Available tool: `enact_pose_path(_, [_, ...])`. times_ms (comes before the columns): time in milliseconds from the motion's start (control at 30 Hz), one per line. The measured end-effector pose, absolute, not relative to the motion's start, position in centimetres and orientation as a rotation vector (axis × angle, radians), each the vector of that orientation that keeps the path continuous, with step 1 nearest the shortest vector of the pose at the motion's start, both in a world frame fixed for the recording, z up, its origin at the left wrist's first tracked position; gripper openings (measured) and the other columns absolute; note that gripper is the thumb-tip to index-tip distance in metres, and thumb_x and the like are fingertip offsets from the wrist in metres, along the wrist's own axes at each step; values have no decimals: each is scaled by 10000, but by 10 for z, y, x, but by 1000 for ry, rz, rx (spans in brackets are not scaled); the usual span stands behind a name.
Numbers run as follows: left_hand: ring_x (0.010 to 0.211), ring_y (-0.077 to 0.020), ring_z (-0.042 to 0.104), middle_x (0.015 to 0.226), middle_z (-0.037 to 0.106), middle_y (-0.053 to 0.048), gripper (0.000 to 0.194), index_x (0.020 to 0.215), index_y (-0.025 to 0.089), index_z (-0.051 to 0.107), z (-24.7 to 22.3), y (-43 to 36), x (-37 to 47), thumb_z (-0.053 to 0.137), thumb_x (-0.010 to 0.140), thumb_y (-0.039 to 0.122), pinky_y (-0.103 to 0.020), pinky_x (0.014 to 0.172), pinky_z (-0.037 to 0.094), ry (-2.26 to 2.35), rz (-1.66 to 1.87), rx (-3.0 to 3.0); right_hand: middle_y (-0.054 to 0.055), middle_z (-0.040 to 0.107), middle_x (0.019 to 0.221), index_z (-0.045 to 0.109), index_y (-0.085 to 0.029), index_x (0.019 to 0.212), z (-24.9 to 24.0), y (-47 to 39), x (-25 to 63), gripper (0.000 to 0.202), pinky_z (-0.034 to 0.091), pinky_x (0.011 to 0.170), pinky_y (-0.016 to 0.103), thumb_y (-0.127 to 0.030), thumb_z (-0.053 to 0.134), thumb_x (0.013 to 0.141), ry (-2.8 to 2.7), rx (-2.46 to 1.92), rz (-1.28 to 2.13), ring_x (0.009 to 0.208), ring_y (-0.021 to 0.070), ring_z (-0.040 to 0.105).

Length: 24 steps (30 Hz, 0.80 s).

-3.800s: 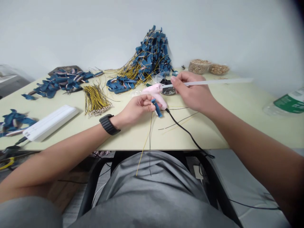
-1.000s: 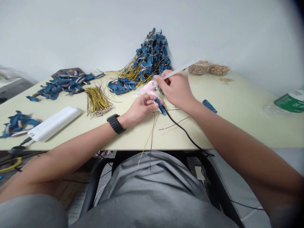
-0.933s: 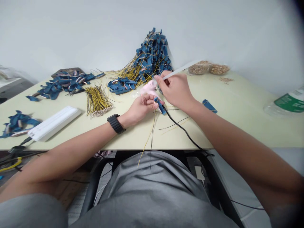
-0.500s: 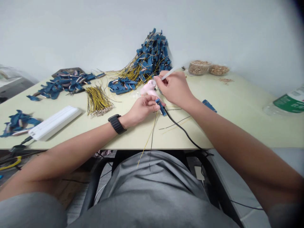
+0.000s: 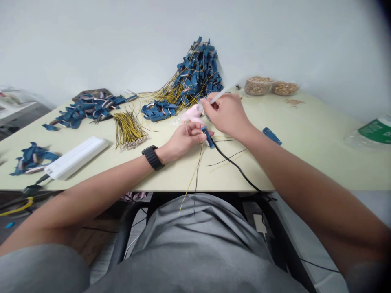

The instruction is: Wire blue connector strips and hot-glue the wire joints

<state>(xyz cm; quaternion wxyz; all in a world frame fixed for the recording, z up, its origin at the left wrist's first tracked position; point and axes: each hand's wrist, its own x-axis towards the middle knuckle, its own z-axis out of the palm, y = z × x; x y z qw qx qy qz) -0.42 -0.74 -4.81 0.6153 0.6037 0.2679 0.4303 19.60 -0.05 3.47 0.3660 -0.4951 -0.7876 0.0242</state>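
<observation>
My left hand (image 5: 187, 138) is closed on a small blue strip (image 5: 208, 137) with thin yellow and black wires trailing down past the table edge. Against its fingers lies a pink glue gun (image 5: 193, 113), whose lower part is hidden; a black cord (image 5: 233, 164) leads away from there. Whether those fingers also grip the gun's handle, I cannot tell. My right hand (image 5: 229, 114) pinches a whitish translucent glue stick (image 5: 220, 95) right at the rear end of the gun. The stick's lower end is hidden by the fingers.
A tall heap of wired blue strips (image 5: 198, 73) stands against the wall. To the left are more blue strips (image 5: 82, 108), a yellow-black wire bundle (image 5: 128, 128) and a white power strip (image 5: 76, 156). Tubs of small tan pieces (image 5: 259, 86) and a bottle (image 5: 377, 131) stand right.
The view has turned slightly left, so the table's things sit a little further right. Both hands keep their hold, with almost no movement relative to the glue gun.
</observation>
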Motion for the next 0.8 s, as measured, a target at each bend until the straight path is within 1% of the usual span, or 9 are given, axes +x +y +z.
enact_pose_path(167, [1159, -267, 909, 1126, 964, -138, 530, 1133, 167, 804, -50, 0, -2, 1218, 856, 348, -434, 1141, 689, 582, 959, 1365, 41, 571, 786, 438, -292, 784, 35, 1, 197, 465, 445, 900, 410, -271, 633, 1206, -2032, -1269, 75, 834, 254, 589])
enact_pose_path(267, [1188, -274, 918, 1007, 939, -87, 524, 1111, 175, 800, -49, 1, -1, 1224, 848, 337, -413, 1124, 692, 572, 962, 1365, 43, 578, 787, 444, -290, 779, 36, 1, 196, 469, 440, 903, 411, -256, 655, 1197, -2028, -1277, 82, 843, 260, 598])
enact_pose_path(333, [1147, -262, 918, 941, 911, -61, 511, 1113, 171, 802, -49, 1, -1, 1218, 849, 305, -385, 1084, 687, 580, 968, 1365, 49, 599, 795, 452, -289, 777, 36, 2, 195, 467, 439, 903, 411, -254, 673, 1187, -2025, -1281, 77, 859, 267, 611])
enact_pose_path(400, [1078, -246, 911, 943, 909, -66, 485, 1118, 159, 806, -49, 1, -1, 1203, 863, 272, -381, 1070, 684, 585, 968, 1368, 53, 611, 794, 460, -290, 776, 35, 3, 194, 463, 444, 899, 410, -264, 679, 1183, -2023, -1284, 68, 873, 274, 625])
enact_pose_path(467, [1041, -241, 908, 961, 911, -79, 453, 1124, 148, 806, -50, 2, -1, 1182, 889, 244, -405, 1102, 686, 586, 965, 1370, 54, 609, 782, 476, -293, 782, 34, 4, 194, 456, 454, 887, 409, -298, 679, 1190, -2024, -1279, 61, 883, 282, 640])
enact_pose_path(600, [1109, -268, 925, 975, 913, -86, 450, 1157, 151, 801, -52, 5, -1, 1167, 905, 222, -456, 1172, 692, 580, 962, 1355, 45, 597, 755, 504, -298, 809, 32, 5, 194, 439, 462, 854, 407, -369, 683, 1203, -2021, -1269, 69, 876, 287, 661])
enact_pose_path(700, [1138, -273, 929, 989, 926, -85, 491, 1172, 166, 801, -53, 5, -1, 1189, 891, 274, -464, 1183, 699, 565, 956, 1364, 42, 596, 754, 486, -298, 813, 32, 4, 194, 423, 464, 859, 411, -324, 667, 1195, -2022, -1263, 68, 867, 281, 665])
enact_pose_path(800, [1122, -261, 932, 1007, 936, -86, 534, 1164, 171, 796, -53, 4, -1, 1214, 867, 317, -444, 1165, 700, 560, 951, 1374, 45, 604, 759, 470, -301, 806, 33, 4, 193, 418, 467, 858, 415, -290, 657, 1180, -2024, -1259, 71, 856, 277, 660])
